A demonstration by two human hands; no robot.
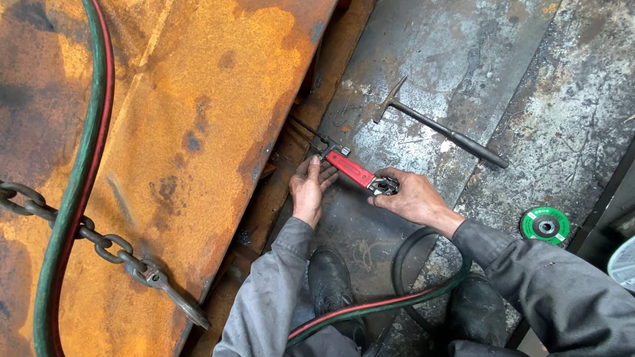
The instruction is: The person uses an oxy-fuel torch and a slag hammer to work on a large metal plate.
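A red-handled cutting torch (350, 169) is held low over a scuffed steel floor plate (450, 59) between two bare hands. The left hand (309, 188) is cupped beneath the tool's forward end, near the thin dark tubes, its fingers curled loosely against the handle; whether the grip is fully closed cannot be told. The right hand (411, 197) is wrapped around the rear end at the valve fitting (383, 186), fingers pressed together on it. The tool's long axis runs diagonally, from upper left near the edge of a large rusty orange plate (172, 132) down to the right, so that the nozzle end lies toward the left hand and the hose end toward the right. A paired green and red hose (370, 307) is looped past the boots. A chipping hammer (436, 125) lies well apart above the hands, a green grinding disc (546, 225) lies to the right, and a heavy chain (99, 241) rests on the rusty plate.
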